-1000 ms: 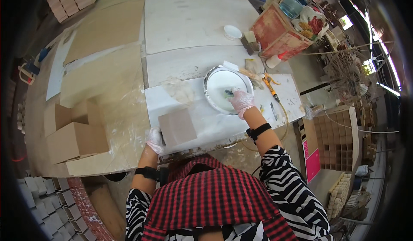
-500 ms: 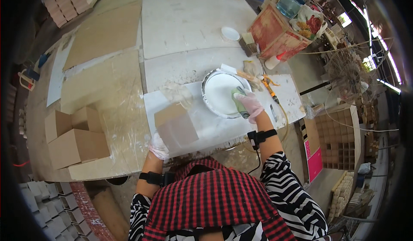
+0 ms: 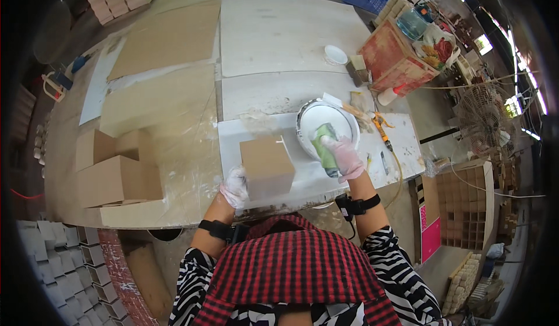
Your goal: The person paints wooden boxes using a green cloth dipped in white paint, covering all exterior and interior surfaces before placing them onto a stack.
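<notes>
The round white plastic basin [image 3: 326, 129] sits on the pale, glue-smeared work board [image 3: 402, 145]. Over its near rim the gloved right hand [image 3: 345, 158] is wrapped around a green paint roller [image 3: 325, 146]. Left of the basin, the gloved left hand [image 3: 235, 187] presses against the near corner of a small brown cardboard box [image 3: 266, 166] (fingers curled, thumb hidden).

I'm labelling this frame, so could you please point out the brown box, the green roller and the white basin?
brown box [image 3: 266, 166], head view, middle of its top face.
green roller [image 3: 325, 145], head view, on its green sleeve.
white basin [image 3: 311, 116], head view, bare inner wall.
</notes>
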